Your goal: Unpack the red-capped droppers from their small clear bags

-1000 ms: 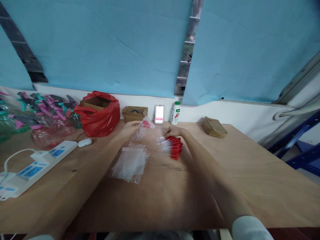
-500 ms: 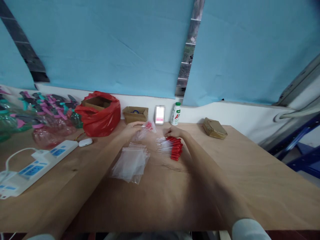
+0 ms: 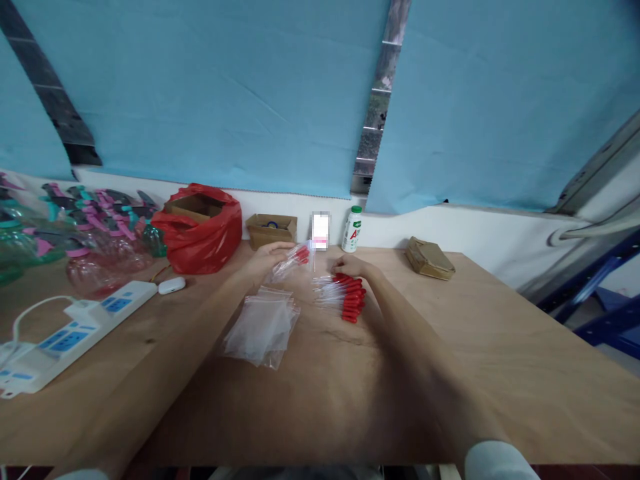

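Clr, shiny bag (image 3: pixel 286 267) w/ red pcs (image 3: pixel 302 255) inside, in L hand (image 3: pixel 266 257)

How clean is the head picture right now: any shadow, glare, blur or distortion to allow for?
Head view, throughout: broad shadow darkens the near tabletop between the forearms; the clear bag in the left hand shines, its outline hard to follow; the spray bottles look smeared; a pixelated block sits beside the white bottle; the wall strips lean, probably lens distortion.
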`<state>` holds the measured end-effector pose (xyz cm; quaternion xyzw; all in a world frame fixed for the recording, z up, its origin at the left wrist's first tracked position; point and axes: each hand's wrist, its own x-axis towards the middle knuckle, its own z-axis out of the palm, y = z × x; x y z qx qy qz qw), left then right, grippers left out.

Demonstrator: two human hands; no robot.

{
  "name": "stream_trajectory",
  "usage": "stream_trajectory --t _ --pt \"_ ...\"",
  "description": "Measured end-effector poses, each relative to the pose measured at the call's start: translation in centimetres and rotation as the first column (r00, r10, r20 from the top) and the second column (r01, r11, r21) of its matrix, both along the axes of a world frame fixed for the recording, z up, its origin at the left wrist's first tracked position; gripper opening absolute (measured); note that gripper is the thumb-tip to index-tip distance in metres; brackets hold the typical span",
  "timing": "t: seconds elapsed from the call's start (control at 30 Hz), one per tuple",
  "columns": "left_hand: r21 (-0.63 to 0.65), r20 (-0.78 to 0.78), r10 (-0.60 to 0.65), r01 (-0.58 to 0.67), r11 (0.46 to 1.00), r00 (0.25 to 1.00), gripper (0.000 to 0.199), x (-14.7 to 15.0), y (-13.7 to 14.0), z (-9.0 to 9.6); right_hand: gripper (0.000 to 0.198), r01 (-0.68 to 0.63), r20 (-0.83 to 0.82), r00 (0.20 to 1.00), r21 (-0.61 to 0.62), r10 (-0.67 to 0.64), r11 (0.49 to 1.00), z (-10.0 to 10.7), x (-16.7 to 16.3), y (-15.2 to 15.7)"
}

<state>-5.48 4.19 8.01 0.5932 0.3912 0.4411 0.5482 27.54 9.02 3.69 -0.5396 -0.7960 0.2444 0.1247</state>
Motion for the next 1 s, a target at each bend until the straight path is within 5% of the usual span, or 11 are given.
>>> stream_trajectory --t 0.3,0.4,0.7,1.0 --pt "0.068 0.042 -0.072 0.069 0.995 0.996 0.058 0.5 -0.7 0.9 0.048 0.131 -0.205 0.973 0.127 -0.103 0.983 3.7 -2.5 -3.3" --pt "0.102 0.067 -0.113 0.106 0.989 0.991 0.058 0.9 -1.0 1.2 0.059 0.028 -0.474 0.880 -0.024 -0.036 0.999 5.6 -3.9 -5.2" --pt "0.151 -0.021 -0.104 0.106 0.983 0.994 0.073 0.9 -1.4 2.3 0.040 -0.047 -0.637 0.765 0.095 0.097 0.994 8.2 -4.4 -6.8" --pt "0.199 -0.121 -0.028 0.051 0.979 0.992 0.076 0.2 -0.3 2.2 0.044 0.041 -0.725 0.686 0.120 0.059 0.992 8.9 -4.3 -6.9"
